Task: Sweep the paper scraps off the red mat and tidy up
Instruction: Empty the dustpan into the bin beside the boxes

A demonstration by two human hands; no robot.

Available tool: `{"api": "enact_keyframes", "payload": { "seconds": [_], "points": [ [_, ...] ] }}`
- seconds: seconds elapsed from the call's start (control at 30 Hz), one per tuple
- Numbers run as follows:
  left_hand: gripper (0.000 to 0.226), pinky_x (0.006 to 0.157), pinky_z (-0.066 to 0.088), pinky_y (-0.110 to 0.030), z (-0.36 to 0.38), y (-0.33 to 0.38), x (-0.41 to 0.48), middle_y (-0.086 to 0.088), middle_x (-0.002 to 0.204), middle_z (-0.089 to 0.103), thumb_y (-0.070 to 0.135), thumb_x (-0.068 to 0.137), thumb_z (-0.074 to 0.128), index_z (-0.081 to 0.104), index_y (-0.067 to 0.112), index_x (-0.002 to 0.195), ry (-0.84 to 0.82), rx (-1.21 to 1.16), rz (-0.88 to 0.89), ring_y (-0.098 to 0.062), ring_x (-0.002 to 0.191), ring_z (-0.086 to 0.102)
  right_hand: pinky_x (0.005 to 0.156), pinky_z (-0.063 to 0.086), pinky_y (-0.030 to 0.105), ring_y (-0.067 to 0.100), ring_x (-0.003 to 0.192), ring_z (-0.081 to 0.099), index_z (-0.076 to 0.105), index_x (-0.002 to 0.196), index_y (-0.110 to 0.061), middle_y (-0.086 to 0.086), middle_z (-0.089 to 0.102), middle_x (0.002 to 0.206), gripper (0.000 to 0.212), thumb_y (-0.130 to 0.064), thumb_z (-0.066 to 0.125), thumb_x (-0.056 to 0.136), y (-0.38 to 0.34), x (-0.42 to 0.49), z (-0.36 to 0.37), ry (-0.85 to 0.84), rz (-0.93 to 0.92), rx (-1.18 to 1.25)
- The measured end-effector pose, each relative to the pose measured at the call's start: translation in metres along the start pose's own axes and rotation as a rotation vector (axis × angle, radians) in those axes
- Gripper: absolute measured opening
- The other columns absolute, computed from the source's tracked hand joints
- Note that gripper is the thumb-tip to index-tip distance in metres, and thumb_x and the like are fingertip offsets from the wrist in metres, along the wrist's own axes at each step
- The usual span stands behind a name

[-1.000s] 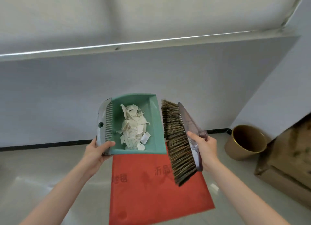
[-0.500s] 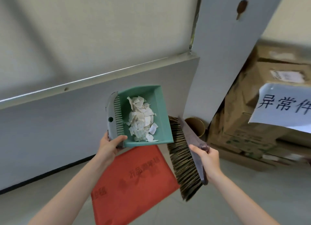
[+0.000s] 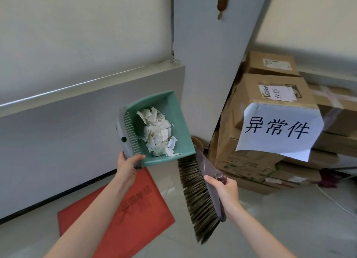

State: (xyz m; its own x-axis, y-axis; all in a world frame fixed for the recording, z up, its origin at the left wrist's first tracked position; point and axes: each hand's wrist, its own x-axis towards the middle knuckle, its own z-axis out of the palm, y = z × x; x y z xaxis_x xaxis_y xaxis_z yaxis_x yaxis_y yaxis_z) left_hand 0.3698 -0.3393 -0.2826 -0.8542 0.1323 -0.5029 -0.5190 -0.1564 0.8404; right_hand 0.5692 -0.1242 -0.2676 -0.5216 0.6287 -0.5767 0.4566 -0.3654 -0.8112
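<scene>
L hand (image 3: 127, 167) is up at chest height, forearm coming in from lower left, thumb hooked over the near corner of the dustpan (image 3: 181, 122) and fingers wrapped behind its grey edge: a firm grip, pan held clear in the air. R hand (image 3: 225, 188) comes in from lower right, wrist turned inward, fingers curled round the brown back of the brush (image 3: 197, 196) w/ thumb laid along the top, clamped near the upper end. Brush hangs tilted, bristles facing left, its top end tucked just under the pan's right-hand corner; can't tell if they touch. Now the containers: the green pan is tipped a bit toward the camera, grey comb teeth (image 3: 131, 136) along its left side, and the paper scraps (image 3: 158, 134) sit heaped in the middle of the tray, a few pieces lying at the near lip. Behind the pan's right corner a brown round bin (image 3: 198, 142) peeks out, mostly hidden, contents not visible. Red mat (image 3: 135, 215) lies flat on the floor (image 3: 270, 228) below the L forearm, near the wall (image 3: 58, 141), dark printed characters on it, part of it covered by the arm. At right, cardboard boxes (image 3: 270, 87) stacked up, a white sheet (image 3: 278, 130) w/ large dark characters hanging off one of them.
</scene>
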Motion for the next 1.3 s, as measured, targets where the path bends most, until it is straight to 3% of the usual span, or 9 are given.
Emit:
{"api": "enact_keyframes", "payload": {
  "seconds": [0.07,0.2,0.37,0.43,0.53,0.73,0.87,0.97,1.3],
  "points": [
    [0.049,0.064,0.053,-0.036,0.016,-0.011,0.016,-0.006,0.101,0.062,-0.010,0.077,0.066,0.048,0.015,0.115,0.003,0.009,0.014,-0.021,0.083,0.062,0.079,0.044,0.035,0.013,0.073,0.059,0.059,0.077,-0.021,-0.005,0.064,0.078,0.020,-0.026,0.079,0.079,0.000,0.024,-0.003,-0.006,0.007,-0.027],
    [0.051,0.074,0.052,-0.042,0.033,-0.034,0.054,-0.007,0.107,0.064,-0.012,0.075,0.065,0.050,0.020,0.111,-0.002,-0.014,0.013,-0.026,0.094,0.063,0.080,0.059,0.045,0.031,0.086,0.072,0.069,0.088,-0.009,0.011,0.075,0.087,0.024,-0.028,0.078,0.078,0.006,0.068,0.002,-0.046,-0.024,-0.080],
    [0.052,0.071,0.050,-0.039,0.046,-0.058,0.113,-0.005,0.106,0.066,-0.013,0.072,0.063,0.053,0.024,0.106,0.031,-0.067,-0.001,-0.029,0.097,0.062,0.082,0.043,0.034,0.021,0.085,0.061,0.063,0.091,-0.013,0.001,0.066,0.088,0.026,-0.027,0.079,0.078,0.012,0.131,0.027,0.018,0.117,0.027],
    [0.054,0.069,0.051,-0.038,0.051,-0.067,0.139,-0.006,0.107,0.066,-0.013,0.072,0.063,0.054,0.025,0.107,0.031,-0.066,-0.005,-0.028,0.096,0.063,0.079,0.044,0.032,0.022,0.091,0.062,0.063,0.097,-0.011,0.002,0.067,0.093,0.031,-0.027,0.081,0.076,0.018,0.156,0.039,0.025,0.145,0.057],
    [0.053,0.067,0.051,-0.038,0.059,-0.082,0.181,-0.007,0.106,0.065,-0.013,0.071,0.062,0.052,0.021,0.110,0.028,-0.029,-0.014,-0.029,0.095,0.061,0.067,0.045,0.028,0.019,0.084,0.063,0.064,0.086,-0.014,0.002,0.069,0.087,0.022,-0.024,0.081,0.076,0.030,0.193,0.054,0.049,0.180,0.067],
    [0.049,0.066,0.051,-0.038,0.084,-0.103,0.255,-0.006,0.098,0.066,-0.009,0.064,0.066,0.051,0.018,0.102,0.029,0.062,-0.049,-0.029,0.091,0.061,0.069,0.052,0.032,0.027,0.082,0.068,0.069,0.086,-0.010,0.010,0.073,0.086,0.023,-0.023,0.082,0.073,0.059,0.258,0.075,0.155,0.289,0.091],
    [0.046,0.057,0.051,-0.032,0.106,-0.117,0.293,-0.004,0.095,0.064,-0.014,0.067,0.062,0.050,0.018,0.099,0.054,0.097,-0.054,-0.023,0.084,0.061,0.081,0.057,0.044,0.034,0.082,0.070,0.071,0.082,-0.007,0.013,0.074,0.082,0.023,-0.020,0.085,0.070,0.079,0.292,0.085,0.201,0.355,0.094],
    [0.045,0.059,0.052,-0.035,0.118,-0.133,0.315,-0.007,0.096,0.063,-0.015,0.068,0.060,0.049,0.018,0.096,0.065,0.115,-0.032,-0.024,0.084,0.060,0.074,0.055,0.042,0.037,0.079,0.070,0.071,0.078,-0.003,0.016,0.073,0.077,0.021,-0.016,0.085,0.070,0.089,0.317,0.093,0.234,0.369,0.084],
    [0.044,0.063,0.052,-0.039,0.146,-0.201,0.365,-0.007,0.098,0.061,-0.015,0.065,0.061,0.048,0.018,0.092,0.177,0.121,-0.002,-0.026,0.087,0.058,0.084,0.057,0.045,0.031,0.081,0.071,0.071,0.077,-0.004,0.011,0.075,0.079,0.021,-0.017,0.086,0.069,0.118,0.394,0.111,0.285,0.395,0.134]
  ]
}}
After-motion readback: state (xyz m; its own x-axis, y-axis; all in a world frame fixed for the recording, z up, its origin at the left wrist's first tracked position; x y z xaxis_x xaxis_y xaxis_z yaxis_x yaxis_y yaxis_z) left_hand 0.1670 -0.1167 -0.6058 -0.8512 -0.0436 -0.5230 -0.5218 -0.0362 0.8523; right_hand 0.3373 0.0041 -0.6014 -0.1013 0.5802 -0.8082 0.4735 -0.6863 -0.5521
